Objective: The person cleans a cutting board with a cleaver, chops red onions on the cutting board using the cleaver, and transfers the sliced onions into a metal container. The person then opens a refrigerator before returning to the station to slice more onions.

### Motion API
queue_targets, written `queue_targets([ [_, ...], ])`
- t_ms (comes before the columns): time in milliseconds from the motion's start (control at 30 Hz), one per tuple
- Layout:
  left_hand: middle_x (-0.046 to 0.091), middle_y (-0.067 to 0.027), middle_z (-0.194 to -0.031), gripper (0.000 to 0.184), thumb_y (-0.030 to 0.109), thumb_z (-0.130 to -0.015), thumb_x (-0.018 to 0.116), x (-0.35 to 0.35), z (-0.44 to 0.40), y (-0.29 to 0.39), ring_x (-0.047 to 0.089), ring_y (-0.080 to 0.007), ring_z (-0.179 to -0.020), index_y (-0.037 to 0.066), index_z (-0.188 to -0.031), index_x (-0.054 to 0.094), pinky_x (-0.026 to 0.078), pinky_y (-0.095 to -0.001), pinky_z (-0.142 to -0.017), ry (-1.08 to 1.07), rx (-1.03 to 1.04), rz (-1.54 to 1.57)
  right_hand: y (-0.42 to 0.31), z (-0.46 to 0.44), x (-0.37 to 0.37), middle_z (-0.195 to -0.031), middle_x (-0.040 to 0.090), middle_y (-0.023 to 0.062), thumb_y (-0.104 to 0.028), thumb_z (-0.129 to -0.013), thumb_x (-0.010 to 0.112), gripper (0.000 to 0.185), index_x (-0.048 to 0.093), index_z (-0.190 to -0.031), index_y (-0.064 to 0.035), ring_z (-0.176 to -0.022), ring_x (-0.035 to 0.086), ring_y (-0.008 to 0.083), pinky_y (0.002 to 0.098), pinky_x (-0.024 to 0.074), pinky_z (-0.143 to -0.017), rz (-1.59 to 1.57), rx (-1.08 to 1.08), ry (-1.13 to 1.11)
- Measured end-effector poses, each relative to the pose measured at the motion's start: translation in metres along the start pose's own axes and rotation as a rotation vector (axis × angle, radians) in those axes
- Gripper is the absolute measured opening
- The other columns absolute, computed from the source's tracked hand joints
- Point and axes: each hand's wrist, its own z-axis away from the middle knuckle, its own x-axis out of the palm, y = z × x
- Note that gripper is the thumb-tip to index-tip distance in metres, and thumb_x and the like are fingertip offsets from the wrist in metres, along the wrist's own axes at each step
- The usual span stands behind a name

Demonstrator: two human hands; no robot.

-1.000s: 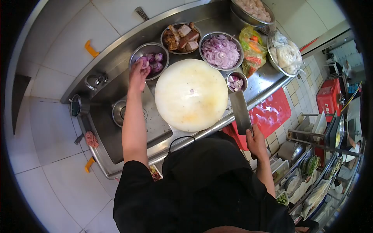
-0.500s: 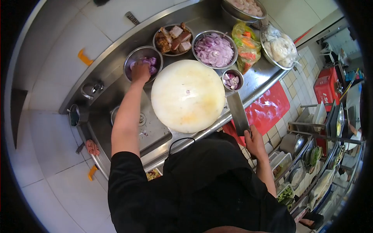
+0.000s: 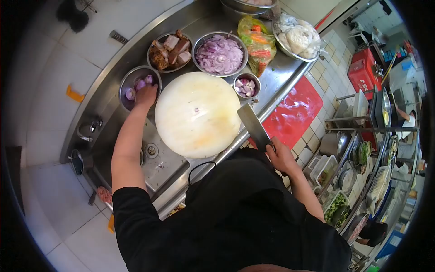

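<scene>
My left hand reaches into a metal bowl of purple onions; its fingertips are hidden among them. In my right hand is the handle of a cleaver, its blade pointing up and left over the counter's front edge. Between my hands lies a round white chopping board. Behind it stand a bowl of sliced onion and a bowl of meat chunks. A small cup of onion pieces sits at its right.
A bag of vegetables and a bowl with a plastic bag stand at the back right. The sink is at the left, a red board beyond the counter edge. Racks with dishes stand right; two people are partly visible there.
My left hand has gone down into the onion bowl. The view has turned, so the counter items appear further left. The cleaver stays in my right hand and is now tilted more.
</scene>
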Motion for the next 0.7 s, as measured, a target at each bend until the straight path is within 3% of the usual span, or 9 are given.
queue_targets([
  [133, 0.076, -0.0223, -0.114, 0.026, 0.014, -0.103, 0.054, 0.008, -0.008, -0.019, 0.074, -0.0392, -0.108, 0.006, -0.125, 0.066, 0.061, -0.053, -0.086, -0.136, 0.017, 0.083, -0.005, 0.006, 0.0, -0.098, 0.068, 0.0322, -0.022, -0.104, 0.062, 0.026, 0.06, -0.117, 0.0008, -0.097, 0.066, 0.0548, 0.0584, 0.0515, -0.082, 0.024, 0.039, -0.024],
  [233, 0.076, -0.0235, -0.117, 0.043, 0.019, -0.094, 0.069, 0.005, 0.004, -0.021, 0.073, -0.0409, -0.11, 0.006, -0.134, 0.064, 0.059, -0.0532, -0.092, -0.05, -0.006, 0.167, -0.002, 0.012, 0.001, -0.101, 0.068, 0.0332, -0.022, -0.105, 0.061, 0.027, 0.06, -0.117, 0.0014, -0.1, 0.066, 0.0551, 0.0579, 0.0516, -0.084, -0.065, 0.093, -0.023],
  [300, 0.076, -0.0213, -0.12, 0.06, 0.021, -0.083, 0.079, -0.005, 0.011, -0.02, 0.071, -0.0413, -0.115, 0.008, -0.14, 0.063, 0.056, -0.0548, -0.096, -0.009, -0.163, 0.354, 0.002, 0.014, -0.001, -0.102, 0.068, 0.034, -0.022, -0.105, 0.061, 0.027, 0.059, -0.117, 0.0019, -0.101, 0.065, 0.055, 0.0575, 0.0515, -0.085, -0.063, 0.089, -0.011],
  [433, 0.075, -0.0214, -0.125, 0.057, 0.023, -0.083, 0.078, 0.0, 0.03, -0.019, 0.071, -0.0419, -0.113, 0.007, -0.136, 0.067, 0.057, -0.0518, -0.097, 0.055, -0.311, 0.461, 0.019, 0.01, 0.001, -0.105, 0.067, 0.0357, -0.022, -0.105, 0.06, 0.028, 0.058, -0.118, 0.0029, -0.105, 0.064, 0.055, 0.0565, 0.0509, -0.087, -0.072, 0.052, 0.003],
  [500, 0.078, -0.0203, -0.116, 0.046, 0.021, -0.085, 0.079, 0.009, 0.035, -0.026, 0.076, -0.0351, -0.104, 0.003, -0.127, 0.073, 0.059, -0.0422, -0.094, 0.323, -0.484, 0.716, 0.026, 0.007, 0.004, -0.105, 0.066, 0.0357, -0.022, -0.105, 0.061, 0.028, 0.058, -0.117, 0.003, -0.104, 0.064, 0.0552, 0.0566, 0.0506, -0.086, -0.114, 0.059, 0.012],
  [533, 0.078, -0.0203, -0.116, 0.046, 0.021, -0.085, 0.079, 0.01, 0.038, -0.023, 0.076, -0.0351, -0.104, 0.003, -0.127, 0.073, 0.059, -0.0422, -0.094, 0.323, -0.484, 0.714, 0.027, 0.006, 0.006, -0.105, 0.066, 0.0356, -0.022, -0.105, 0.061, 0.028, 0.058, -0.117, 0.0031, -0.104, 0.064, 0.0553, 0.0567, 0.0503, -0.086, -0.158, 0.068, 0.022],
  [600, 0.079, -0.0115, -0.112, 0.038, 0.013, -0.089, 0.076, 0.01, 0.051, -0.004, 0.075, -0.0228, -0.099, 0.001, -0.125, 0.075, 0.058, -0.0351, -0.089, 0.528, -0.474, 1.34, 0.026, 0.005, 0.007, -0.105, 0.066, 0.0354, -0.023, -0.105, 0.061, 0.028, 0.058, -0.117, 0.0025, -0.103, 0.064, 0.0553, 0.057, 0.0502, -0.085, -0.151, 0.044, 0.027],
  [633, 0.079, -0.0054, -0.109, 0.034, 0.006, -0.092, 0.07, -0.009, 0.065, 0.032, 0.071, -0.0143, -0.097, -0.001, -0.125, 0.075, 0.057, -0.031, -0.088, 0.502, -0.448, 1.593, 0.024, 0.004, 0.007, -0.106, 0.066, 0.0352, -0.023, -0.105, 0.061, 0.028, 0.058, -0.117, 0.0018, -0.103, 0.064, 0.0552, 0.0573, 0.05, -0.084, -0.14, 0.019, 0.033],
  [700, 0.079, -0.0033, -0.109, 0.035, 0.004, -0.088, 0.077, -0.01, 0.087, 0.086, 0.07, -0.0115, -0.099, 0.002, -0.122, 0.076, 0.058, -0.0313, -0.088, 0.493, -0.207, 1.37, 0.016, 0.0, 0.01, -0.105, 0.066, 0.0349, -0.023, -0.105, 0.061, 0.027, 0.057, -0.117, 0.001, -0.102, 0.064, 0.0549, 0.0574, 0.0498, -0.082, -0.106, 0.005, 0.029],
])
